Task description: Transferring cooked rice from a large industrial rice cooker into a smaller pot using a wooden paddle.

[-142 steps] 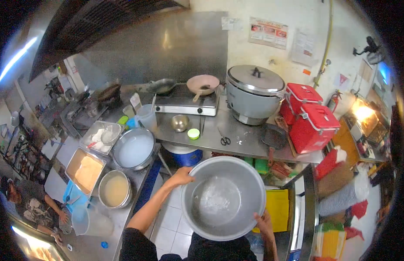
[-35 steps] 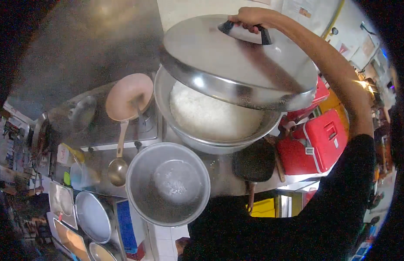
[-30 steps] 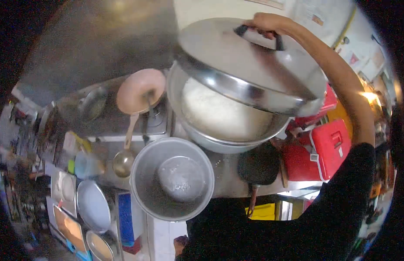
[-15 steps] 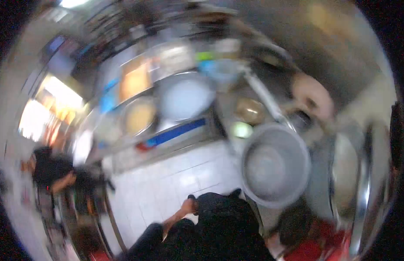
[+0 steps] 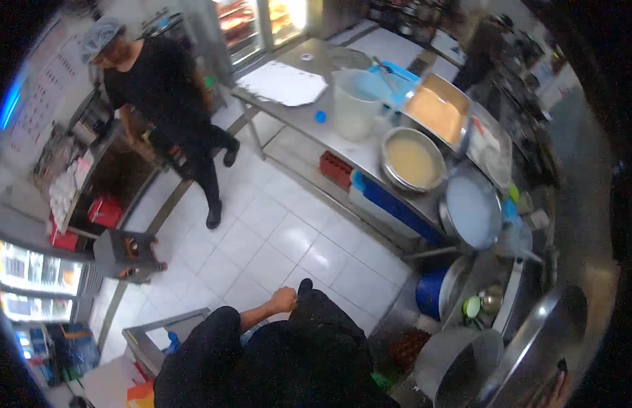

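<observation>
My left hand (image 5: 284, 299) hangs in front of my dark clothes, just beside the tip of my black shoe (image 5: 305, 285). Its fingers are curled closed, and whether anything lies inside them is hidden. Beneath it is the white tiled floor (image 5: 261, 234). My right hand does not show. Ahead to the right, a steel table (image 5: 295, 122) carries a steel bowl of yellowish liquid (image 5: 412, 160), a tray of orange-coloured mix (image 5: 437, 112), a large basin of whitish liquid (image 5: 472, 209) and a translucent pitcher (image 5: 355, 102).
At the left, a person in black with a hairnet (image 5: 159, 88) stands by a counter. A grey stool (image 5: 129, 255) stands on the floor nearby. At right are a large grey tub (image 5: 459, 360) and a blue container (image 5: 431, 296). Another person (image 5: 485, 51) is far back.
The view has swung left and become sharper. The table and bowls now lie further right, and the person at the left appears larger. My left hand stays low and closed.
</observation>
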Available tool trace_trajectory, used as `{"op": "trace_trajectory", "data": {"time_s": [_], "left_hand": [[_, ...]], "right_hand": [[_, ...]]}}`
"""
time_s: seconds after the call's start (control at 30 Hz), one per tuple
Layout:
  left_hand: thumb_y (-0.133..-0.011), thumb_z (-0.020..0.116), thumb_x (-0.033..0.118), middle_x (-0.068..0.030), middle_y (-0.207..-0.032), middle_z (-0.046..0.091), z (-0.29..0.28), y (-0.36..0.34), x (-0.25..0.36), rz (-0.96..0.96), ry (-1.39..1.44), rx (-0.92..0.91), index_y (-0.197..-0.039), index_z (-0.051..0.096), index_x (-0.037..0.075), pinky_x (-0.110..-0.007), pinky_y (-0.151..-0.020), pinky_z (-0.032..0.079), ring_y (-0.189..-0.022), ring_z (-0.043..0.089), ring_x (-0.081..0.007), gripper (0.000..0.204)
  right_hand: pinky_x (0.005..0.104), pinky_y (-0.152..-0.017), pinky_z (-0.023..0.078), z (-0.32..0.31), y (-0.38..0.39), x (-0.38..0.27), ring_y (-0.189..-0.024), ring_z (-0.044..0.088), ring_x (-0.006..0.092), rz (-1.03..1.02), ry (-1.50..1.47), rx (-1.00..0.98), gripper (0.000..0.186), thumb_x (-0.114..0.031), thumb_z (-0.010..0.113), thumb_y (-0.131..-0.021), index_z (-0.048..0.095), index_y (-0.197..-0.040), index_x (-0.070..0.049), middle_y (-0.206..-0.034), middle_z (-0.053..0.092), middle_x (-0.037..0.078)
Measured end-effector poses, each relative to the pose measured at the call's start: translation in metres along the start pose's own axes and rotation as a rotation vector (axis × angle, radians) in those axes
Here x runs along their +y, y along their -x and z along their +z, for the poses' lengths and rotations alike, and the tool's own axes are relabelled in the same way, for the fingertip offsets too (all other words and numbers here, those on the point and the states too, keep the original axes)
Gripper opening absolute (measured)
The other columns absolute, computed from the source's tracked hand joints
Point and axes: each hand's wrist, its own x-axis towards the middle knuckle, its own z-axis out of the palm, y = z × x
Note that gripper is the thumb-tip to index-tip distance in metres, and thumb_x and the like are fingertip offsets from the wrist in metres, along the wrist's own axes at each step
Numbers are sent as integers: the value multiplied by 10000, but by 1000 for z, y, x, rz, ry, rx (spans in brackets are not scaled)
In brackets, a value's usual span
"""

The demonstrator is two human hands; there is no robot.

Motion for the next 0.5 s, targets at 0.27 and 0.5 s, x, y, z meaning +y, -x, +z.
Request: {"op": "trace_trajectory", "data": {"time_s": [0.27, 0.5], "left_hand": [[-658, 688, 186, -81, -761, 655, 65, 70, -115, -340, 405, 64, -828, 671, 122, -405, -646, 497, -724, 629, -258, 182], [-746, 542, 285, -188, -779, 629, 113, 111, -97, -686, 779, 573, -775, 656, 15, -468, -704, 483, -784, 613, -363, 295]], "right_hand": [[386, -942, 357, 158, -7, -208, -1185, 386, 313, -388, 129, -293, 646, -489, 486, -862, 374, -1320, -47, -1332, 355, 180], [307, -620, 449, 286, 47, -354, -754, 540, 196, -1288, 286, -248, 575, -439, 474, -891, 423, -1268, -8, -952, 567, 126]]}}
